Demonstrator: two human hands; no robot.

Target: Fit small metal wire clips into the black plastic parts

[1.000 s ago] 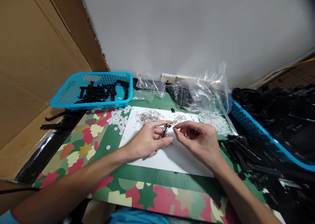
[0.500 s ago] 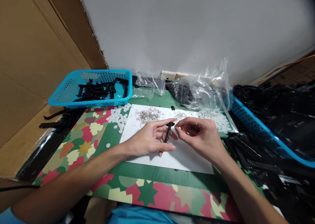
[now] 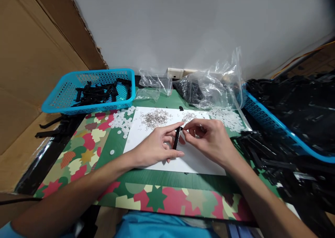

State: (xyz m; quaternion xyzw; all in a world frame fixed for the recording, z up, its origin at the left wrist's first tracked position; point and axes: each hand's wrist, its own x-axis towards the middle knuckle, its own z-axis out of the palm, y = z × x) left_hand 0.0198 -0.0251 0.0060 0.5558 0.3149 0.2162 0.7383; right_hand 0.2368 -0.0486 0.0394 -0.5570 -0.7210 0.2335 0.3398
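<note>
One patterned surface (image 3: 172, 178); blue baskets (image 3: 104, 106) at far left corner and along right edge. White sheet (image 3: 196, 161) mid-surface. Left hand (image 3: 153, 145) half-curled, thumb and fingers holding slim black part (image 3: 177, 139) above sheet; part turned since half second ago, narrower side showing now. Right hand (image 3: 213, 140) nearly closed, fingertips nearer part's top than before; anything pinched, cannot tell. Tiny metal pieces (image 3: 155, 118) heaped near sheet's far edge.
</note>
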